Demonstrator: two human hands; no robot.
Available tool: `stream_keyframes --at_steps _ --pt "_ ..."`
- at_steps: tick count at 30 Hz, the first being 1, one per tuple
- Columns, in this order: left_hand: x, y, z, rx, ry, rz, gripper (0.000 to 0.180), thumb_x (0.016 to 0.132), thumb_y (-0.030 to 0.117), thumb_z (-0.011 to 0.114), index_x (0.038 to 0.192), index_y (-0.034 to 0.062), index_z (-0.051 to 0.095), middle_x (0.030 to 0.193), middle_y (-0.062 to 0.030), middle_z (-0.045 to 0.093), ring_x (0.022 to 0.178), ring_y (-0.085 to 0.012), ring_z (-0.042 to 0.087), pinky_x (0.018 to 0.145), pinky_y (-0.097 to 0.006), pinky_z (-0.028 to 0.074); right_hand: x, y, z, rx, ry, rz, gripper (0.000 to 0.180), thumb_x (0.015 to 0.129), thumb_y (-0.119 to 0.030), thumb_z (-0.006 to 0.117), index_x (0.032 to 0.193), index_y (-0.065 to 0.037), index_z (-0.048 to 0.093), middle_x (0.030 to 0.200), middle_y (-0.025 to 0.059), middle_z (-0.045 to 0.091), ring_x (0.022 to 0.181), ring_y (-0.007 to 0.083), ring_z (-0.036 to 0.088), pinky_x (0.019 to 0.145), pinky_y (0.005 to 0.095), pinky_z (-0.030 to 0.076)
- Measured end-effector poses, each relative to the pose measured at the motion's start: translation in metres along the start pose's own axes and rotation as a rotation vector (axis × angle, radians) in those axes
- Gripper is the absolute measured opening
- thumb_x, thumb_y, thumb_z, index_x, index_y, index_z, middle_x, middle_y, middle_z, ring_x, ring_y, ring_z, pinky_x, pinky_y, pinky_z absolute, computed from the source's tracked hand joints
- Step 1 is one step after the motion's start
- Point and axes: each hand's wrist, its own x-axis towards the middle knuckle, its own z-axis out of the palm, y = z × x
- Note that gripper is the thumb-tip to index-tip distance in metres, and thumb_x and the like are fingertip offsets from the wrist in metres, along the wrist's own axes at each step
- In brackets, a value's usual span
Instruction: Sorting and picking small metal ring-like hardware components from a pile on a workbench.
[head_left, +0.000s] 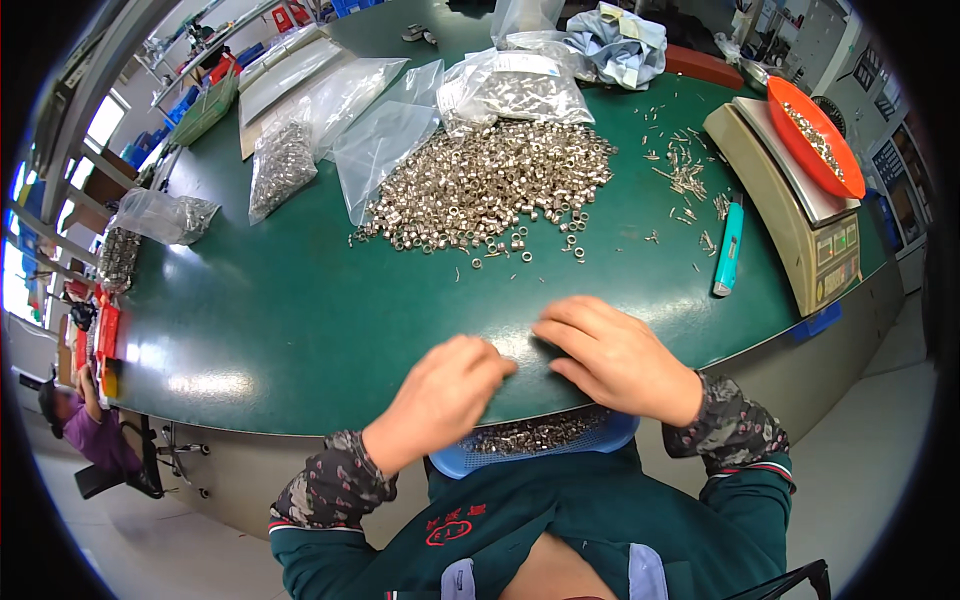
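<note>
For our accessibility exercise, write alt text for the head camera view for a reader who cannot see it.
Two bare hands, left hand and right hand, rest at the near edge of a green table above a blue basket of small metal rings. Farther back lie a heap of rings, clear bags, and a scale holding an orange tray.

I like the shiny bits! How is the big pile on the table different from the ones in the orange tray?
The big pile lies loose and wide on the green table; the orange tray, tilted on the scale, holds only a thin line of pieces. The pile is far larger. Both are small silvery metal parts.
</note>
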Motion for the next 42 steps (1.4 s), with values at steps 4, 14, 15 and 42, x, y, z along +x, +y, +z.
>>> stream_keyframes --at_steps 4,14,15,42 --pt "0.027 -0.033 -0.008 0.066 0.177 -0.15 0.023 0.079 -0.001 0.062 0.102 0.0032 0.061 0.095 -0.013 0.057 0.091 -0.0311 0.058 0.077 -0.038 0.049 0.028 0.016 0.023 -0.269 -0.071 -0.081 0.054 0.082 -0.024 0.067 0.127 0.001 0.049 0.136 0.0181 0.047 0.131 0.0315 0.04 0.109 0.0424 0.033" --pt "0.02 -0.046 -0.009 0.146 0.201 -0.178 0.027 0.078 0.0 0.064 0.105 0.0036 0.061 0.101 -0.0114 0.057 0.095 -0.0301 0.058 0.079 -0.037 0.049 -0.021 0.028 -0.012 -0.379 -0.196 0.146 0.069 0.081 -0.036 0.068 0.131 0.005 0.045 0.139 0.0209 0.043 0.134 0.034 0.036 0.112 0.046 0.028" --pt "0.02 -0.046 -0.009 0.152 0.197 -0.186 0.028 0.078 0.0 0.064 0.105 0.0037 0.061 0.1 -0.0113 0.057 0.094 -0.0302 0.058 0.079 -0.037 0.049 -0.027 0.036 -0.023 -0.415 -0.183 0.251 0.069 0.08 -0.035 0.068 0.131 0.005 0.045 0.138 0.0214 0.044 0.134 0.0351 0.036 0.111 0.0468 0.028" --pt "0.075 -0.041 0.02 0.006 0.192 -0.074 0.022 0.08 0.003 0.064 0.101 0.0038 0.059 0.096 -0.0088 0.056 0.093 -0.0275 0.058 0.076 -0.037 0.05 0.04 0.094 -0.035 -0.052 0.155 0.373 0.03 0.077 -0.016 0.072 0.102 -0.007 0.058 0.102 0.0116 0.054 0.091 0.0316 0.059 0.078 0.0404 0.049"
